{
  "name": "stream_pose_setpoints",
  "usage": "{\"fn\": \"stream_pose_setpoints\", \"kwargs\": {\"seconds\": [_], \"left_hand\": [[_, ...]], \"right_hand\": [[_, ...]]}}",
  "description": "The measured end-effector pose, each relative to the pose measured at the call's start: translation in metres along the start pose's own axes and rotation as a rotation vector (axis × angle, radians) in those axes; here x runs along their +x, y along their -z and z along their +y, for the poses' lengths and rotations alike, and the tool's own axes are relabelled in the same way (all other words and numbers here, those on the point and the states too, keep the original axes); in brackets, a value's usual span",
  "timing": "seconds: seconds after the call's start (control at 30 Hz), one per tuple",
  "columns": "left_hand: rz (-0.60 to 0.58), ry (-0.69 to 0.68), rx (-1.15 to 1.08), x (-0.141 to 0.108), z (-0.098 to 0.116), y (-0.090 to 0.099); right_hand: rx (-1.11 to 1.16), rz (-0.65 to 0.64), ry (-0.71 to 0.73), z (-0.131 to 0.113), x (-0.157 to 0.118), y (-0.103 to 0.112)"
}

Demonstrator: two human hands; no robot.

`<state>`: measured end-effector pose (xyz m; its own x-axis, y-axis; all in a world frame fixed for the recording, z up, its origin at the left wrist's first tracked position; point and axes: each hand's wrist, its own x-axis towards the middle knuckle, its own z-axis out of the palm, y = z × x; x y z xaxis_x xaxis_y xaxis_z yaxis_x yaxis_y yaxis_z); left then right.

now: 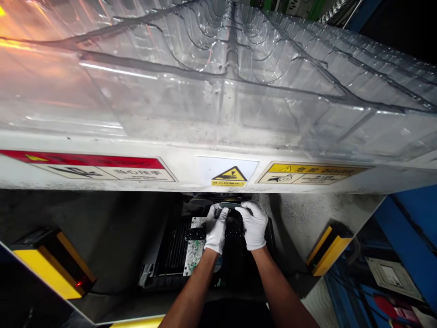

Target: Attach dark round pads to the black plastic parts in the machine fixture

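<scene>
Both hands wear white gloves and reach into the machine opening below the white panel. My left hand point(216, 228) has its fingers closed on the left side of a thin dark disc point(231, 205). On the disc's right side, my right hand point(253, 224) pinches the edge between thumb and fingers. Beneath the hands is a dark fixture, mostly hidden by them. A pale metal plate point(194, 258) with green specks lies just left of my left wrist, with a black part point(195, 234) across it.
The white panel point(187, 182) with warning labels crosses above my hands. Clear plastic trays point(211, 100) rest over it. Yellow-and-black sensor posts stand at the left point(54, 264) and right point(328, 248). Blue machine framing point(406, 241) is at far right.
</scene>
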<state>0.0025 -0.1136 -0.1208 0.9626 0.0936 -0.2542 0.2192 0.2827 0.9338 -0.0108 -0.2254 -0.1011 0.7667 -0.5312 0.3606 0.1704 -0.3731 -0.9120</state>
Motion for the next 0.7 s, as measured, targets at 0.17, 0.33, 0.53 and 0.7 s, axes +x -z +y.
{"fn": "stream_pose_setpoints", "kwargs": {"seconds": [0.17,0.33,0.53,0.7], "left_hand": [[-0.026,-0.007,0.011,0.000,0.003,-0.002],[-0.067,0.004,0.037,-0.007,0.005,0.003],[-0.059,0.003,0.084,-0.009,-0.004,0.012],[0.008,-0.017,0.064,-0.001,-0.008,0.006]], "right_hand": [[-0.001,-0.043,-0.085,0.003,-0.008,0.001],[-0.011,-0.099,-0.108,0.005,-0.025,0.007],[-0.008,-0.065,-0.047,0.003,-0.025,0.013],[0.041,0.004,0.019,-0.003,-0.012,0.003]]}}
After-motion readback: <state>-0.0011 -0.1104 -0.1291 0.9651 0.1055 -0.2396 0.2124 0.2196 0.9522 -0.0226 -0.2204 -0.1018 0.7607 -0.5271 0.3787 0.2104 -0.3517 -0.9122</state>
